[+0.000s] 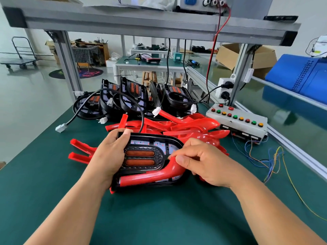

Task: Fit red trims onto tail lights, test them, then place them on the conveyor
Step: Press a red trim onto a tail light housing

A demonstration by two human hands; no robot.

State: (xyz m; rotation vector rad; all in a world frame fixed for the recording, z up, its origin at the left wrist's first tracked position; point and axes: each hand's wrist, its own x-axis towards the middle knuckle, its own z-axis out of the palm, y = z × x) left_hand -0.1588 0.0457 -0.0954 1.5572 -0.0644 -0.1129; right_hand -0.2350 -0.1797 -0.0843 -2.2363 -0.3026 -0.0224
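1. The left grip (109,152) held the tail light (160,157) by its left end, thumb over the upper rim and fingers curled underneath. The lamp was tilted up off the green desk (53,174), just in front of the pile of loose red trims (185,125).
2. The right grip (203,161) was closed on the red trim (150,175), pinching its upturned bend between thumb and forefinger. The trim's long leg lay along the lamp's lower edge, with its left tip near the bottom-left corner.
3. The step appeared to be seating that trim. The long leg looked nearer home than the bend, so the pressing was best started at the left tip and worked toward the bend.
4. The left grip needed to brace the housing against each push, with its thumb kept out of the channel and off the orange lenses (139,153).
5. The black cable (142,115) rose from the lamp's top edge and arched back over the pile. Where it ended could not be made out. It had to stay clear of the trim, since the test would need its plug.
6. A spare trim (79,151) seemed to lie partly under the lamp, which might let it rock. Lifting the lamp clear would steady the fit.
7. The plastic looked thin at the bend, so twisting it risked a crack.
8. The button box (237,121) stood well apart to the right.
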